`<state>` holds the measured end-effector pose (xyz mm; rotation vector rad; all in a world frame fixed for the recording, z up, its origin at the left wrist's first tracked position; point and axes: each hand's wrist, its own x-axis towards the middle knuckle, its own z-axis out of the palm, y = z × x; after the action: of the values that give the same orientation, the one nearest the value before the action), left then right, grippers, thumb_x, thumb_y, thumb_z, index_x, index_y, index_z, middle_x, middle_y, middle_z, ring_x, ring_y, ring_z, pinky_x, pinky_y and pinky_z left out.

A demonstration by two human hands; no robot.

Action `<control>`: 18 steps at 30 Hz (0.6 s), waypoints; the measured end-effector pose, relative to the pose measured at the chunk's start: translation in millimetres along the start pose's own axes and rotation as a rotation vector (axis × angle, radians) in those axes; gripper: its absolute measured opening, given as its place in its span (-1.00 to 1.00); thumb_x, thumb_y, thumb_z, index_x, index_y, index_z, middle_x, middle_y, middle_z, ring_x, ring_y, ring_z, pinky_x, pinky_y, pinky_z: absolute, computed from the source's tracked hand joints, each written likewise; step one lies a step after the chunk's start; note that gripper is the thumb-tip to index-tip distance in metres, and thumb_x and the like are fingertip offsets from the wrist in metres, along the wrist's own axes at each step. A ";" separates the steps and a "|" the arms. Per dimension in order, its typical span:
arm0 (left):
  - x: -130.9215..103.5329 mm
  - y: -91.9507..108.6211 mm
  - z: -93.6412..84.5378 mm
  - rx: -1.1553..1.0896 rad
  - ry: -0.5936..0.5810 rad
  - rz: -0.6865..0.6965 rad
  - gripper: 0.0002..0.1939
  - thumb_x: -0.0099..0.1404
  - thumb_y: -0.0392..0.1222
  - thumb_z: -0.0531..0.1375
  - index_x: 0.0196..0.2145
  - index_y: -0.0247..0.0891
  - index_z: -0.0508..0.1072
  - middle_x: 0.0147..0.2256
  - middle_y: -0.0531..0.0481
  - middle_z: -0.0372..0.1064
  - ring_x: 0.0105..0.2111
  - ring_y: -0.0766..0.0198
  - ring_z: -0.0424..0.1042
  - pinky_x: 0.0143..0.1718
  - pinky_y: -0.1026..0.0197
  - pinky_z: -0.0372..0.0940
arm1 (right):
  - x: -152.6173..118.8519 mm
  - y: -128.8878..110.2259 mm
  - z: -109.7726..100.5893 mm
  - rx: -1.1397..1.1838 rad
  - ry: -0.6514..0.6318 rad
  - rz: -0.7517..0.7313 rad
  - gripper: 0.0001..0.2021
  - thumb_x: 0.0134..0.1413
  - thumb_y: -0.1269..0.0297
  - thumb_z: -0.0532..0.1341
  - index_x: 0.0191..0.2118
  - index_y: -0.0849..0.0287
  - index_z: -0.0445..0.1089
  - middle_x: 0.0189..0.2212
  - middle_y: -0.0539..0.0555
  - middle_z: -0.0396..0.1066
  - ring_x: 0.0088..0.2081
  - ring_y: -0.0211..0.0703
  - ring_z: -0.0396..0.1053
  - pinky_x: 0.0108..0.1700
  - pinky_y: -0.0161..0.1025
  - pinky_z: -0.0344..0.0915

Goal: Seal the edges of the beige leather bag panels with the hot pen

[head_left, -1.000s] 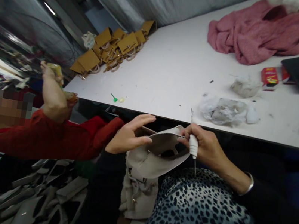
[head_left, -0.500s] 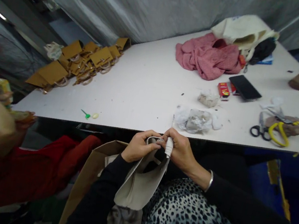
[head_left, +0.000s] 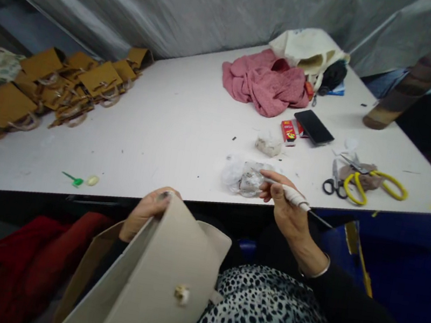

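Extending below left hand (head_left: 147,212), beige bag (head_left: 166,268)

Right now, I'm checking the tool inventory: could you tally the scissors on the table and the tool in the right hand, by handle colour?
Black-handled scissors: 1
Yellow-handled scissors: 1
White-handled tool, in the right hand: 1
Total: 3

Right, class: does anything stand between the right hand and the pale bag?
Nothing visible does. A gap separates the right hand, holding the white-handled tool, from the pale bag, whose upper edge the left hand holds.
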<state>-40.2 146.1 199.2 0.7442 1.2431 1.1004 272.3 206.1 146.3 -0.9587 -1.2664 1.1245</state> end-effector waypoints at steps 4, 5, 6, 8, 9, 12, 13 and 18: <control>18.1 -50.1 76.2 0.063 0.001 -0.131 -0.63 0.01 -0.04 0.51 -0.40 -0.32 0.50 -0.50 0.03 0.42 -0.51 0.33 0.35 -0.41 0.29 0.26 | 9.3 10.6 -23.3 -0.111 0.119 0.028 -0.63 0.37 -0.08 0.20 -0.07 0.14 0.52 -0.43 0.01 0.45 -0.41 -0.22 0.40 -0.33 -0.24 0.42; 21.7 -60.3 91.2 0.096 0.013 -0.125 -0.65 0.01 -0.04 0.50 -0.41 -0.32 0.50 -0.51 0.04 0.41 -0.52 0.34 0.33 -0.42 0.29 0.24 | 9.9 13.0 -27.2 -0.133 0.122 0.035 -0.64 0.37 -0.07 0.20 -0.10 0.14 0.51 -0.45 0.00 0.44 -0.43 -0.22 0.39 -0.35 -0.26 0.41; 24.8 -68.7 103.5 0.146 0.029 -0.110 -0.67 0.03 -0.04 0.48 -0.40 -0.32 0.51 -0.51 0.06 0.39 -0.52 0.35 0.31 -0.43 0.29 0.22 | 9.8 15.6 -30.3 -0.154 0.118 0.045 -0.66 0.38 -0.05 0.20 -0.13 0.14 0.49 -0.46 -0.01 0.44 -0.44 -0.23 0.39 -0.36 -0.27 0.40; 29.1 -79.1 120.1 0.269 0.039 -0.078 -0.71 0.09 -0.03 0.43 -0.40 -0.31 0.53 -0.53 0.07 0.37 -0.52 0.34 0.27 -0.44 0.28 0.18 | 8.5 21.2 -34.5 -0.200 0.109 0.067 -0.69 0.37 -0.03 0.21 -0.17 0.14 0.47 -0.45 0.00 0.47 -0.43 -0.22 0.42 -0.34 -0.26 0.40; 30.8 -81.4 124.8 0.330 0.036 -0.066 -0.73 0.12 -0.03 0.40 -0.41 -0.31 0.54 -0.53 0.07 0.36 -0.52 0.34 0.26 -0.44 0.28 0.17 | 7.7 24.0 -35.6 -0.222 0.103 0.073 -0.70 0.37 -0.01 0.23 -0.18 0.14 0.47 -0.44 0.01 0.48 -0.42 -0.21 0.44 -0.33 -0.25 0.41; 36.6 -81.0 128.5 0.443 0.014 -0.046 -0.77 0.16 -0.06 0.36 -0.42 -0.30 0.54 -0.54 0.08 0.36 -0.51 0.33 0.25 -0.43 0.28 0.16 | 6.8 29.7 -34.8 -0.296 0.063 0.034 -0.75 0.36 0.05 0.24 -0.17 0.13 0.49 -0.39 0.03 0.52 -0.36 -0.16 0.49 -0.26 -0.21 0.42; 38.9 -79.7 127.6 0.456 0.011 -0.044 -0.77 0.16 -0.06 0.36 -0.42 -0.30 0.54 -0.54 0.07 0.37 -0.51 0.33 0.26 -0.42 0.28 0.17 | 7.4 30.3 -33.5 -0.331 0.043 0.000 -0.77 0.37 0.07 0.24 -0.18 0.12 0.49 -0.37 0.04 0.54 -0.34 -0.15 0.50 -0.24 -0.20 0.43; 48.3 -77.5 123.5 0.447 -0.032 -0.094 -0.75 0.17 -0.04 0.37 -0.37 -0.31 0.56 -0.50 0.04 0.41 -0.47 0.30 0.29 -0.37 0.26 0.20 | 16.7 27.4 -25.9 -0.554 -0.021 -0.188 -0.84 0.38 0.16 0.24 -0.19 0.10 0.51 -0.30 0.07 0.59 -0.27 -0.11 0.54 -0.16 -0.18 0.43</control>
<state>96.3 179.9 137.4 1.0219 1.5015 0.7360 294.7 229.6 121.0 -1.2001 -1.6910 0.6446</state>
